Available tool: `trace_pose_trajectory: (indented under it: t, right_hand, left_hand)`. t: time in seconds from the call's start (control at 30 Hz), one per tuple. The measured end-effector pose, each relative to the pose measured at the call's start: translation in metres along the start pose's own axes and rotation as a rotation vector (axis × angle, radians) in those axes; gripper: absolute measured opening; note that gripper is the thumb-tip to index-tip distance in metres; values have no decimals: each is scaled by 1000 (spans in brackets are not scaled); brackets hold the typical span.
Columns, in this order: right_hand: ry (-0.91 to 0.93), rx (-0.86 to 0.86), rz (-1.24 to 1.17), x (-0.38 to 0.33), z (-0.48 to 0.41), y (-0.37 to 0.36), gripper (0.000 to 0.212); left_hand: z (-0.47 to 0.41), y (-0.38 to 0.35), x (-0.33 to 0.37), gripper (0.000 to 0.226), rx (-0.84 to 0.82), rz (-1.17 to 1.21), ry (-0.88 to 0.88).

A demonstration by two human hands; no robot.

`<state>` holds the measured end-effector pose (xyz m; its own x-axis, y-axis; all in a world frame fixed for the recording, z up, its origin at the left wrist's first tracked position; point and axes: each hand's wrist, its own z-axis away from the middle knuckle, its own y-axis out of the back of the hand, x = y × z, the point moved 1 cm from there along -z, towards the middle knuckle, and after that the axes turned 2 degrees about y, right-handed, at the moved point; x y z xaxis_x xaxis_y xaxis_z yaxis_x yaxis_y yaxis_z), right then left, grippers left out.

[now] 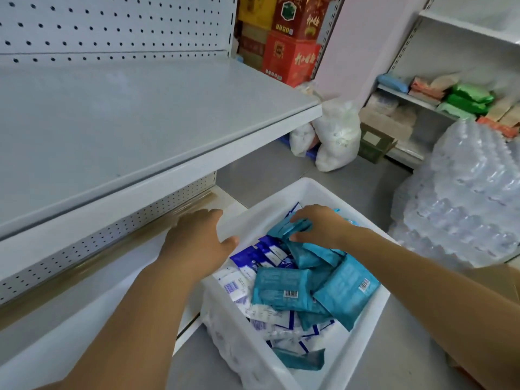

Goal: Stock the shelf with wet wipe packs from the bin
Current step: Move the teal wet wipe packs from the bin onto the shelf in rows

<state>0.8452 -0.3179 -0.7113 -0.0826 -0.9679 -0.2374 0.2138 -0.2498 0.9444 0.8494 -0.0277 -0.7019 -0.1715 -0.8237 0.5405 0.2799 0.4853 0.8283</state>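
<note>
A white plastic bin [363, 327] stands on the floor beside the shelving, filled with several teal wet wipe packs [281, 288] and blue-and-white packs [253, 258]. My right hand [320, 226] reaches into the far part of the bin, fingers closed around a small bunch of teal packs [289, 228]. My left hand [197, 239] rests on the bin's left rim, fingers spread, thumb over the edge, holding no pack. The white shelf [126, 122] above and to the left carries nothing.
A lower shelf board [92, 288] runs under the white shelf, touching the bin. Shrink-wrapped water bottles [467, 204] pile up at the right. White sacks [334, 136] and a cardboard box [374, 142] sit on the floor behind. Red cartons [292, 32] stack at the back.
</note>
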Motion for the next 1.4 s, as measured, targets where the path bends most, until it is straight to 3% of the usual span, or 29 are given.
trace_pose_trajectory:
  t: [0.2, 0.5, 0.7, 1.03, 1.23, 1.4]
  right_hand:
    - [49, -152, 132, -3, -36, -18, 55]
    - [9, -171, 173, 5, -60, -25, 48]
    - [8, -147, 195, 5, -67, -24, 29]
    - [27, 10, 5, 10, -72, -33, 8]
    - [21, 241, -272, 7, -52, -11, 16]
    - [21, 438, -574, -5, -15, 8, 22]
  left_hand:
    - [-5, -23, -20, 87, -219, 53, 101]
    - [-8, -25, -19, 83, -242, 53, 98]
    - [-11, -24, -15, 82, -245, 27, 99]
    - [-11, -26, -15, 81, -234, 36, 108]
    - [-8, -24, -5, 76, -168, 78, 100]
    - [-2, -21, 11, 65, -38, 297, 40]
